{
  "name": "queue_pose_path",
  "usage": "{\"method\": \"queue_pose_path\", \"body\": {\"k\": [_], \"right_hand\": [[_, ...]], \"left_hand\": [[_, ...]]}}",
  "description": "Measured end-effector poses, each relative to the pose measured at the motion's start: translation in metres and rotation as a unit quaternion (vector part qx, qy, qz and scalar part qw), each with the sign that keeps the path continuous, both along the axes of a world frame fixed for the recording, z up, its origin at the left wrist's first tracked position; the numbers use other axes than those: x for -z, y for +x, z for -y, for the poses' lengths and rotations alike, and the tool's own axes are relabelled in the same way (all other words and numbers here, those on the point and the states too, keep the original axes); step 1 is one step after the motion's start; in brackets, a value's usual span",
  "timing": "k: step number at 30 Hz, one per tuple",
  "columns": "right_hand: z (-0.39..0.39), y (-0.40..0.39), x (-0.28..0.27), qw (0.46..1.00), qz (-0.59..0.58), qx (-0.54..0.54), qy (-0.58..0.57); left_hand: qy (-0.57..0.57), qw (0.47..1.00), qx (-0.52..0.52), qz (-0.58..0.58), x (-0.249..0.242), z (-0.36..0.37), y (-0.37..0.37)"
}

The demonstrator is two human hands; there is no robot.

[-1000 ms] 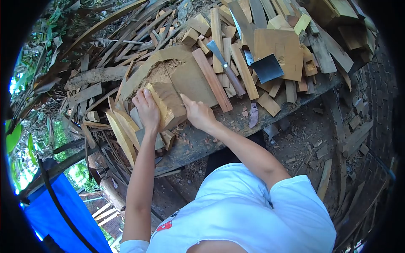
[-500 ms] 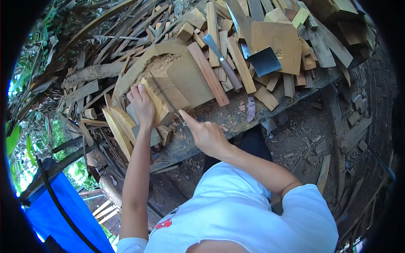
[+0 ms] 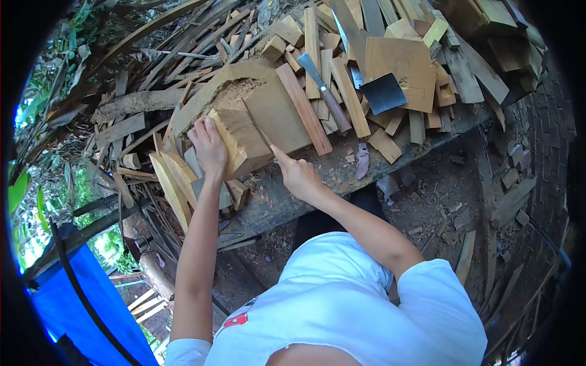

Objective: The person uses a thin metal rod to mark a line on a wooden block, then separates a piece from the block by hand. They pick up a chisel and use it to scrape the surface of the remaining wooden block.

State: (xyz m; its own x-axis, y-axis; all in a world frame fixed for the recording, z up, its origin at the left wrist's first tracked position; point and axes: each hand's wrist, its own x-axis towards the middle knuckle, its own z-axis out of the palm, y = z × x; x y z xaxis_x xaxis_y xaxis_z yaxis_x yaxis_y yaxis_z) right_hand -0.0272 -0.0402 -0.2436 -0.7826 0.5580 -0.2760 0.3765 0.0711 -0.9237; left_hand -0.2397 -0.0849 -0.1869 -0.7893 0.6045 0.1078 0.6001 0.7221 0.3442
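Observation:
My left hand (image 3: 209, 148) grips the left side of a pale wooden block (image 3: 244, 143) standing on the workbench (image 3: 287, 198). My right hand (image 3: 298, 174) is closed around the handle end of a thin dark blade (image 3: 259, 129), which looks like a small saw. The blade lies across the top of the block, running away from me. A larger rough-cut slab (image 3: 271, 104) sits directly behind the block, touching it.
Offcuts and slats are piled over the back of the bench. A wooden-handled chisel (image 3: 325, 91) and a flat dark metal blade (image 3: 383, 93) lie on them to the right. Blue sheeting (image 3: 91, 305) hangs at lower left. Scraps litter the dirt floor (image 3: 452, 207) on the right.
My right hand drew the thin blade back toward me half a second ago and has now pushed it forward again across the block. My left hand stays on the block.

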Motion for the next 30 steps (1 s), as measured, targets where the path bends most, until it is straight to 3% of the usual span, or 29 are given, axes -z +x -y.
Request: {"method": "queue_pose_path", "body": {"k": [6, 9, 14, 17, 19, 24, 26, 30], "right_hand": [[0.003, 0.025, -0.031, 1.000, -0.014, -0.010, -0.018], [0.008, 0.002, 0.018, 1.000, -0.014, 0.004, 0.019], [0.007, 0.016, -0.026, 1.000, -0.002, -0.016, -0.010], [0.012, -0.001, 0.037, 0.997, 0.020, -0.004, 0.077], [0.002, -0.016, 0.047, 0.991, 0.022, -0.006, 0.130], [-0.006, 0.013, 0.048, 0.989, -0.010, 0.067, 0.135], [-0.015, 0.026, 0.043, 0.989, -0.001, 0.056, 0.139], [-0.031, 0.030, 0.045, 0.983, 0.031, 0.041, 0.174]], "left_hand": [[-0.025, 1.000, -0.003, 0.014, 0.000, 0.002, -0.003], [-0.017, 1.000, -0.008, 0.002, -0.001, 0.000, 0.001], [-0.006, 1.000, -0.024, 0.015, -0.002, 0.000, 0.002], [-0.001, 1.000, -0.013, 0.011, -0.005, -0.002, 0.003], [-0.026, 0.998, -0.043, 0.022, -0.007, -0.005, 0.004], [0.026, 0.998, -0.053, 0.015, -0.016, 0.002, 0.018], [0.096, 0.994, -0.008, 0.052, -0.005, 0.022, 0.003], [0.194, 0.973, -0.035, 0.121, 0.024, 0.079, -0.031]]}}
